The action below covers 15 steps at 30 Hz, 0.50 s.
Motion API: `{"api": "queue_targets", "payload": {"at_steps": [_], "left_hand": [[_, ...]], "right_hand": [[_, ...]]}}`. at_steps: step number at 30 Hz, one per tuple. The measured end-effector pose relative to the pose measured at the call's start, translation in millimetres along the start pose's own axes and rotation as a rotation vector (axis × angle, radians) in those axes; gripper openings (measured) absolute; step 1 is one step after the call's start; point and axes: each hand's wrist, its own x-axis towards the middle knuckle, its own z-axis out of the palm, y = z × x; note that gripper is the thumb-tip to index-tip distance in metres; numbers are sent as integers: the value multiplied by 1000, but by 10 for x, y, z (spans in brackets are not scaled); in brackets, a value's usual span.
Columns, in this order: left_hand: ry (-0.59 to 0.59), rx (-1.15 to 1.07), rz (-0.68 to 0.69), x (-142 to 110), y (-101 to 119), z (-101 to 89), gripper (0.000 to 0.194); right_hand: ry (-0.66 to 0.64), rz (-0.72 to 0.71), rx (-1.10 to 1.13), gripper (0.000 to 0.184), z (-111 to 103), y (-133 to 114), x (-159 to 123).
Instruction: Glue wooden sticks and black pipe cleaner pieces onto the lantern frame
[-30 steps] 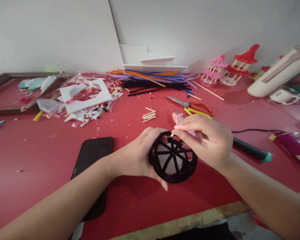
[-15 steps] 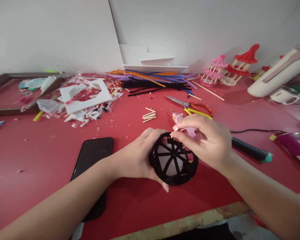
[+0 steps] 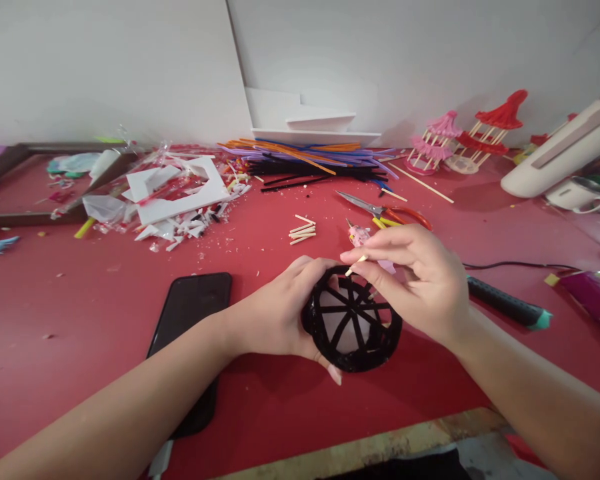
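- Black spoked ring (image 3: 353, 308), at the picture's centre: its round face tilts up toward the camera, and my left hand (image 3: 283, 310) clasps its left side.
- Pale short stick (image 3: 349, 271), just above centre: I pinch it between right-hand (image 3: 420, 287) thumb and fingers.
- Its long axis slants lower left to upper right, the lower end jutting past my thumb over the ring's upper rim; contact, I cannot tell.

Bare left grip (image 3: 280, 313), bare right grip (image 3: 423, 287), uncovered slender forearms (image 3: 145, 390), black clothing (image 3: 430, 465) low in view
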Motion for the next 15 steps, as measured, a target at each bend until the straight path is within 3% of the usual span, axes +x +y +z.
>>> {"api": "queue_targets", "payload": {"at_steps": [4, 15], "left_hand": [[1, -3, -6, 3, 6, 2, 103], [-6, -14, -3, 5, 25, -5, 99]], "right_hand": [[-3, 18, 31, 4, -2, 3, 8], [27, -70, 49, 12, -5, 31, -10]]}}
